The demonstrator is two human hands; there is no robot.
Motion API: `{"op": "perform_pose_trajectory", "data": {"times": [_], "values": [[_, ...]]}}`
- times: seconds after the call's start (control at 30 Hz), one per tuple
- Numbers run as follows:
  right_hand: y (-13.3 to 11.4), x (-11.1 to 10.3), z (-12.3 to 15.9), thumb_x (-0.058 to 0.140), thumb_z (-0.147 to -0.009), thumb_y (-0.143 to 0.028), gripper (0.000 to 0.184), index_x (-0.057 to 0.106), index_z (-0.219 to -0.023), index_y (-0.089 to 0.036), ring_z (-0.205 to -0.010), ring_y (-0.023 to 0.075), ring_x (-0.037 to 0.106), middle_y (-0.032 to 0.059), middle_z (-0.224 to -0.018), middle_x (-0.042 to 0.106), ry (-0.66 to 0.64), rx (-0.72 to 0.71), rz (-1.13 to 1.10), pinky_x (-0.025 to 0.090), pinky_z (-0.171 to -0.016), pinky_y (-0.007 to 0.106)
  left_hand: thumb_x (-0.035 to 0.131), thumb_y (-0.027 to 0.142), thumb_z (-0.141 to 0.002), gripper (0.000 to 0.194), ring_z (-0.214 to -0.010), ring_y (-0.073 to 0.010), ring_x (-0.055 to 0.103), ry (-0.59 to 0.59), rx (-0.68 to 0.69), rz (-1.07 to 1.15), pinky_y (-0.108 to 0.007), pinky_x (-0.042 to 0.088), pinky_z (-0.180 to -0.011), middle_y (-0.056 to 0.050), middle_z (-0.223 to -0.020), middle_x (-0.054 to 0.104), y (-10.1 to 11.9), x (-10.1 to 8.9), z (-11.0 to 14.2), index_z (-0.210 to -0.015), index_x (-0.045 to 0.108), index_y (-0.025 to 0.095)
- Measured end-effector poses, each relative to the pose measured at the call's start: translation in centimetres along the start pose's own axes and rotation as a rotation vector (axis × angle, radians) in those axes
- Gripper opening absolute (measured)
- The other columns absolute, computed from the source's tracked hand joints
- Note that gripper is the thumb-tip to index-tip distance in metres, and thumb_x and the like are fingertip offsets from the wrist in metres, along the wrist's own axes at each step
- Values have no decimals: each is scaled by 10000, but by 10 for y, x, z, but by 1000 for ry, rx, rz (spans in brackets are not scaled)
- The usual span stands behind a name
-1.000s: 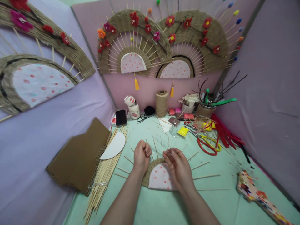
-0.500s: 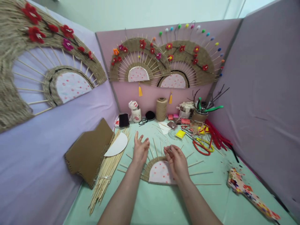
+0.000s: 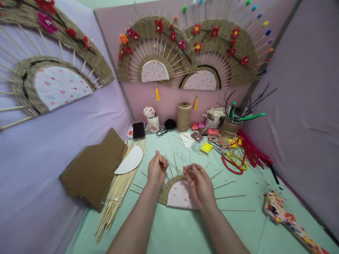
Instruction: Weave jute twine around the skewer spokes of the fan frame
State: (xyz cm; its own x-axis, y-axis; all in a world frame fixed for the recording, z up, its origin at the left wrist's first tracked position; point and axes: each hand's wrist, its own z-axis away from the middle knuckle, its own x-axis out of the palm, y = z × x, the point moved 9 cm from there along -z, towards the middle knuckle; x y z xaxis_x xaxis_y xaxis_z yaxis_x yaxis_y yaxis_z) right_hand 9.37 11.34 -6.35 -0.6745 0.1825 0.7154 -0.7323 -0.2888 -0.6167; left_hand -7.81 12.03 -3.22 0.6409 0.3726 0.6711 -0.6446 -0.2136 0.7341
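A half-round fan frame lies flat on the table, with a red-dotted white half-circle (image 3: 178,195), a woven twine band (image 3: 166,192) around it and thin sticks (image 3: 230,196) fanning outward. My left hand (image 3: 156,171) is raised above the fan's left side, fingers curled in towards the thumb. Over the right side, my right hand (image 3: 200,185) covers part of the dotted half-circle, its thumb and fingertips pinched together. Anything between the fingers of either hand is too small or hidden to make out.
At left lie cardboard (image 3: 92,171), a bundle of sticks (image 3: 116,197) and a white half-circle (image 3: 129,160). Behind stand a twine spool (image 3: 184,118) and a jar of pliers (image 3: 231,125). Scissors (image 3: 233,165) and a flower-patterned glue gun (image 3: 280,211) lie right.
My left hand's fingers, spread before, have curled closed. My right hand keeps its pinch in nearly the same place. The head view has tipped down and come a little closer.
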Motion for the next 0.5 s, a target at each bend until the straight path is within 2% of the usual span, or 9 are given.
{"op": "perform_pose_trajectory", "data": {"times": [0.23, 0.37, 0.5], "values": [[-6, 1, 0, 837, -557, -308, 345, 599, -777, -186, -803, 144, 682, -10, -748, 678, -3, -50, -4, 555, -805, 274, 723, 233, -738, 178, -658, -59, 518, -134, -190, 282, -162, 400, -551, 2, -758, 558, -8, 15, 5, -750, 578, 131], [-9, -1, 0, 837, -550, -306, 358, 598, -787, -183, -808, 143, 676, -8, -762, 675, 9, -78, 0, 549, -817, 283, 702, 140, -741, 114, -680, -53, 536, -177, -274, 306, -141, 423, -558, -14, -805, 589, -16, 21, 10, -800, 606, 124], [-11, -5, -1, 810, -589, -313, 328, 597, -803, -186, -825, 147, 667, -9, -797, 664, 23, -97, 32, 538, -827, 304, 675, 94, -744, 111, -691, -52, 556, -164, -305, 278, -136, 438, -565, -27, -846, 621, -22, 21, 12, -837, 626, 129]]}}
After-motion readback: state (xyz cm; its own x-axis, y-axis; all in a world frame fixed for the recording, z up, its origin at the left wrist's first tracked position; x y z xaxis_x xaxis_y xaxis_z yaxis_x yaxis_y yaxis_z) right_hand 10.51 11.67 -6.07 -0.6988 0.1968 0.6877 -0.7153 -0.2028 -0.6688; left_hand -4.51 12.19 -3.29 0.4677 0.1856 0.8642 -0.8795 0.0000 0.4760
